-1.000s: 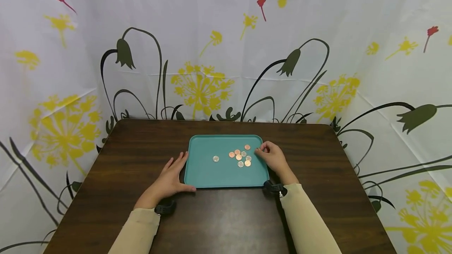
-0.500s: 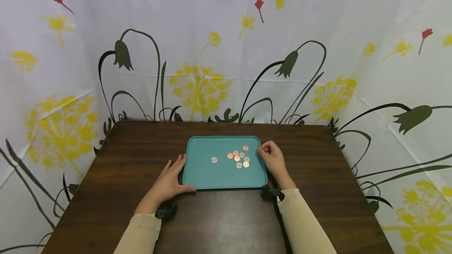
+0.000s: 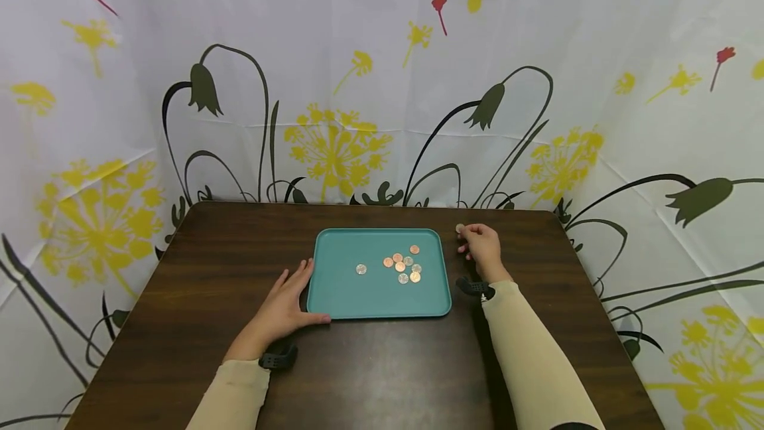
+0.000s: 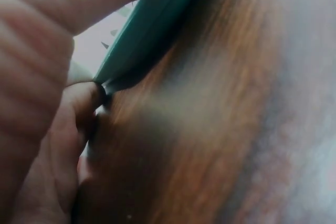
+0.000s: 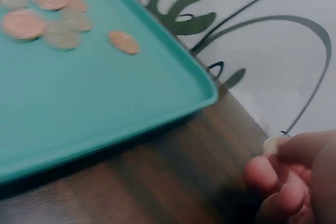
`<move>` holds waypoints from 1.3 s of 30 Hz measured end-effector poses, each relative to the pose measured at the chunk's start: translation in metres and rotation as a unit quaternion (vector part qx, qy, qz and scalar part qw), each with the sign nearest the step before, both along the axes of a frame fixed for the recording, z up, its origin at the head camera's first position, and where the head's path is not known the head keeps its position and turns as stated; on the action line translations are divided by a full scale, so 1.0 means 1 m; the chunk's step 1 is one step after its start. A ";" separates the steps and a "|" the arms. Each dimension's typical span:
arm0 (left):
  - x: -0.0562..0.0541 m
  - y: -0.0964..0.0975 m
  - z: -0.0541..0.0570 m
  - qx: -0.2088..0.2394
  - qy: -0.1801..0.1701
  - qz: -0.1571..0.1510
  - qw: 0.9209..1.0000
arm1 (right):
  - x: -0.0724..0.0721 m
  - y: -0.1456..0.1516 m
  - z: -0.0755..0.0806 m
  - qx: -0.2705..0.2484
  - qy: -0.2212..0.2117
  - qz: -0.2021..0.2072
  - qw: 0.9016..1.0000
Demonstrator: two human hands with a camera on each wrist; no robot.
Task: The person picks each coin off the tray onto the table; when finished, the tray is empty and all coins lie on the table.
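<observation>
In the head view a teal tray [image 3: 340, 297] lies on the table, with several copper and silver coins on it. My left hand [image 3: 283, 310] rests at the tray's left front corner, fingers straight along the left side and thumb at the front edge. Beyond the tray's right far corner, my right hand [image 3: 483, 247] pinches a silver coin [image 3: 459, 228] between thumb and fingertips, over the wood. The coin's pale edge [image 5: 270, 145] peeks out of the fingers in the right wrist view. One silver coin [image 3: 361, 269] lies alone on the tray's left half.
Dark wood table [image 3: 370, 377] surrounds the tray. Most coins are grouped right of the tray's middle, with one copper coin [image 3: 414, 249] a little behind them. Along the table's far edge hangs a white curtain [image 3: 382, 32] printed with flowers.
My right hand has moved from the tray's right rim to beyond its far right corner, and a silver coin now shows at its fingertips. The left hand stays in place.
</observation>
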State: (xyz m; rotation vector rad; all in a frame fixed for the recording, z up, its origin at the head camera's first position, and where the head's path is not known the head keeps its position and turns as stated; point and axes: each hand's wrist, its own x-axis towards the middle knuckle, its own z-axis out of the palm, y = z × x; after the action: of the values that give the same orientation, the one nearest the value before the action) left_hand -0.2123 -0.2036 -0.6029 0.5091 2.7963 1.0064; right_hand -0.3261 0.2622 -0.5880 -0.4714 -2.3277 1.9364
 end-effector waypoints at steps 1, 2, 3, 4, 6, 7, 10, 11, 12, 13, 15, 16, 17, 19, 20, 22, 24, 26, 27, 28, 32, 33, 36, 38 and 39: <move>0.000 0.000 0.000 0.001 -0.001 0.000 1.000 | -0.003 0.001 0.001 0.000 -0.008 0.002 1.000; 0.000 0.001 0.001 0.001 -0.001 0.001 1.000 | -0.005 0.002 0.003 0.005 -0.015 0.004 1.000; 0.000 0.001 0.001 0.003 -0.001 0.002 1.000 | -0.007 0.003 0.004 0.012 -0.021 0.005 1.000; -0.001 0.002 0.001 0.004 0.000 0.004 1.000 | -0.008 0.003 0.004 0.020 -0.026 0.005 0.999; -0.002 0.005 0.001 0.006 0.001 0.003 1.000 | -0.011 0.003 0.006 0.042 -0.029 -0.006 0.999; -0.003 0.007 0.001 0.008 0.001 0.002 1.000 | -0.011 0.003 0.007 0.055 -0.028 -0.015 0.998; -0.006 0.011 0.003 0.013 0.000 -0.004 1.000 | -0.011 0.002 0.010 0.086 -0.020 -0.053 0.995; -0.007 0.012 0.004 0.014 0.001 -0.006 1.000 | -0.011 0.001 0.011 0.095 -0.016 -0.065 0.993; -0.007 0.013 0.005 0.013 0.001 -0.007 1.000 | -0.011 0.000 0.012 0.100 -0.014 -0.072 0.992; -0.008 0.013 0.006 0.013 0.003 -0.007 1.000 | -0.012 -0.001 0.012 0.106 -0.014 -0.076 0.991; -0.009 0.011 0.007 0.010 0.005 -0.005 1.000 | -0.013 -0.004 0.013 0.109 -0.017 -0.076 0.991; -0.009 0.010 0.007 0.010 0.003 -0.004 1.000 | -0.014 -0.005 0.013 0.110 -0.020 -0.074 0.991; -0.010 0.009 0.008 0.008 0.002 -0.004 1.000 | -0.015 -0.006 0.013 0.109 -0.025 -0.073 0.991; -0.010 0.007 0.007 0.007 -0.001 -0.006 1.000 | -0.016 -0.007 0.012 0.111 -0.032 -0.075 0.990; -0.011 0.007 0.007 0.007 -0.004 -0.006 1.000 | -0.016 -0.007 0.012 0.110 -0.034 -0.078 0.990; -0.011 0.006 0.007 0.005 -0.008 -0.007 1.000 | -0.017 -0.007 0.010 0.107 -0.036 -0.083 0.990; -0.012 0.006 0.006 0.003 -0.011 -0.009 1.000 | -0.016 -0.007 0.009 0.099 -0.031 -0.081 0.991; -0.012 0.006 0.006 0.002 -0.013 -0.009 1.000 | -0.016 -0.006 0.008 0.082 -0.024 -0.078 0.993; -0.012 0.006 0.006 0.000 -0.012 -0.008 1.000 | -0.015 -0.006 0.008 0.072 -0.018 -0.074 0.994; -0.013 0.005 0.006 0.000 -0.010 -0.008 1.000 | -0.015 -0.006 0.007 0.063 -0.014 -0.070 0.995; -0.012 0.004 0.006 0.002 -0.001 -0.004 1.000 | -0.008 -0.008 0.006 0.031 0.008 -0.047 0.998; -0.011 0.003 0.005 0.001 -0.002 -0.004 1.000 | -0.004 -0.010 0.005 0.019 0.012 -0.039 0.999; -0.007 0.001 0.003 -0.004 -0.005 -0.005 1.000 | 0.013 -0.016 0.003 -0.023 0.019 -0.006 1.000; -0.004 0.000 0.002 -0.006 -0.006 -0.004 1.000 | 0.026 -0.022 0.003 -0.040 0.025 0.028 0.999; -0.003 0.000 0.002 -0.008 -0.005 -0.004 1.000 | 0.033 -0.026 0.004 -0.039 0.026 0.050 0.998</move>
State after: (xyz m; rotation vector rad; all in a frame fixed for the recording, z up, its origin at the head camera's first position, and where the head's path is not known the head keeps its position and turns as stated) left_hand -0.2155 -0.2039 -0.6010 0.5115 2.7892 0.9814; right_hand -0.2931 0.2360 -0.5841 -0.3104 -2.2930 2.0634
